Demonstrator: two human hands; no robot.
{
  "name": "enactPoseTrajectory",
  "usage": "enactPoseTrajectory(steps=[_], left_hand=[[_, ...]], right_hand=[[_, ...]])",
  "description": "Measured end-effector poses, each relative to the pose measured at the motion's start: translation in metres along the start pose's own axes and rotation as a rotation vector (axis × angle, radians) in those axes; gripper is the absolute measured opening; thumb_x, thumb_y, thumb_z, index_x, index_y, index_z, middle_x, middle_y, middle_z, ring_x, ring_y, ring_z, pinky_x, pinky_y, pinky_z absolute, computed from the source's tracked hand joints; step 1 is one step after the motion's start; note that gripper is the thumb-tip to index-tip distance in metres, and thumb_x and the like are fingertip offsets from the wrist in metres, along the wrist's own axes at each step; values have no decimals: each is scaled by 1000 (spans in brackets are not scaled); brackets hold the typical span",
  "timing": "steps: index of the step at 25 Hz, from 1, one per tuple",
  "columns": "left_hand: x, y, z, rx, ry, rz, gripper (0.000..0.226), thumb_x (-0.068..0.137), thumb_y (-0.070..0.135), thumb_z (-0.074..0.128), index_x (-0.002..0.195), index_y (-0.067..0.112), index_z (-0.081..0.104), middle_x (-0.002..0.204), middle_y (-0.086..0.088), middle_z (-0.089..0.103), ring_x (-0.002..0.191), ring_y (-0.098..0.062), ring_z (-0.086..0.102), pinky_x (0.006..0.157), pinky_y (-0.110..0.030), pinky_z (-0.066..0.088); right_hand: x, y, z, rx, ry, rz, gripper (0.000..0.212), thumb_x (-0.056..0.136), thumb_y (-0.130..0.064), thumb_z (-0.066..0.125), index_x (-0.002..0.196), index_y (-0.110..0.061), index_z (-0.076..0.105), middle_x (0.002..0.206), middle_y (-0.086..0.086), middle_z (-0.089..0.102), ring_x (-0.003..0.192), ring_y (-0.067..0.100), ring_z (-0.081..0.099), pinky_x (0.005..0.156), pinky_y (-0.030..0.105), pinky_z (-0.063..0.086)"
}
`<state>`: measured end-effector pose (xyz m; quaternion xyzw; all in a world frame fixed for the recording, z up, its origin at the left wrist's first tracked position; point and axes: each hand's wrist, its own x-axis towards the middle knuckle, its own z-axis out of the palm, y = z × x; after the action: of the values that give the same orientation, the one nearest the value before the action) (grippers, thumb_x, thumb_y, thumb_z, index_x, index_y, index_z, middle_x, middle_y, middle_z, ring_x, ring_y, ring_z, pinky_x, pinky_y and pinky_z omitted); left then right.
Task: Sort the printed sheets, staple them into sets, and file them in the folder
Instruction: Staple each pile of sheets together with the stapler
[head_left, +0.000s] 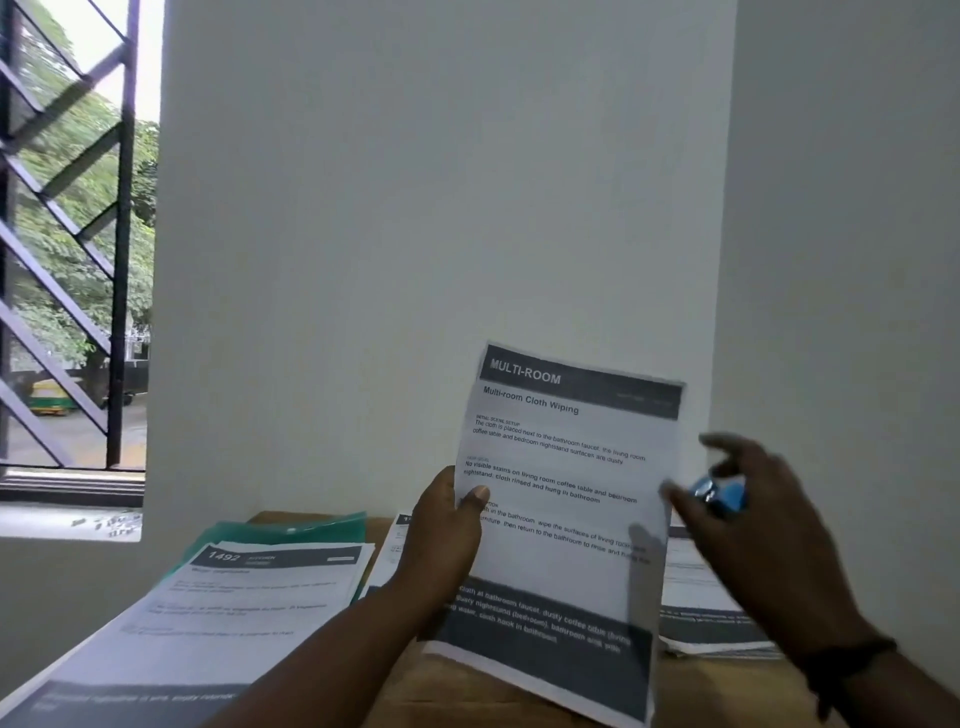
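My left hand (447, 525) grips the left edge of a printed sheet headed "MULTI-ROOM" (566, 499), holding it upright above the table, thumb on its front. My right hand (748, 509), blurred, is just right of the sheet and holds a small blue stapler (719, 493) in its fingers. A stack of printed sheets topped by one marked "1492" (249, 597) lies at the left. A green plastic folder (291, 530) lies under that stack's far end. More printed sheets (711, 603) lie on the table at the right, behind my right hand.
The wooden table (415, 691) stands against a white wall (441, 234). A barred window (72, 249) is at the left, with small loose bits on its sill (109, 522).
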<state>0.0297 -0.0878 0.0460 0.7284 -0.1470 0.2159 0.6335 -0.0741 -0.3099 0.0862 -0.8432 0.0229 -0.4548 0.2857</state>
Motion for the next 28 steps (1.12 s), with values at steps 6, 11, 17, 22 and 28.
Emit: enactPoseTrajectory(steps=[6,11,17,22,28], left_hand=[[17,41,-31,312,-134,370,18,100,38,45,104,25,56,95,9,68,81,-7,67,70,-31,58],[30,74,-66,531,-280,508,18,87,45,43,88,31,55,87,14,66,78,0,65,68,-28,54],[11,64,-63,666,316,719,47,87,36,61,129,26,44,130,2,50,118,-15,46,97,-30,37],[-77,38,-3,260,-445,732,22,92,49,56,93,27,61,78,22,57,74,14,50,70,-13,42],[-44,21,31,-127,-392,-309,61,75,65,61,126,35,43,110,16,57,93,1,58,77,-20,51]], right_hand=[[93,-118,-67,-121,-269,-360,60,76,-36,76,130,-34,51,120,-3,59,82,10,53,70,23,43],[143,-148,-68,-248,-687,-254,16,72,-24,81,87,-20,74,78,10,72,54,17,51,46,27,38],[135,-102,-10,270,-645,-11,13,73,-9,75,74,3,69,70,20,70,53,19,59,44,23,40],[133,-46,45,917,-340,561,6,87,1,59,84,-4,59,50,4,58,35,7,54,31,12,35],[64,-19,136,1396,-110,981,13,89,4,52,95,-5,57,52,5,57,33,6,52,33,14,36]])
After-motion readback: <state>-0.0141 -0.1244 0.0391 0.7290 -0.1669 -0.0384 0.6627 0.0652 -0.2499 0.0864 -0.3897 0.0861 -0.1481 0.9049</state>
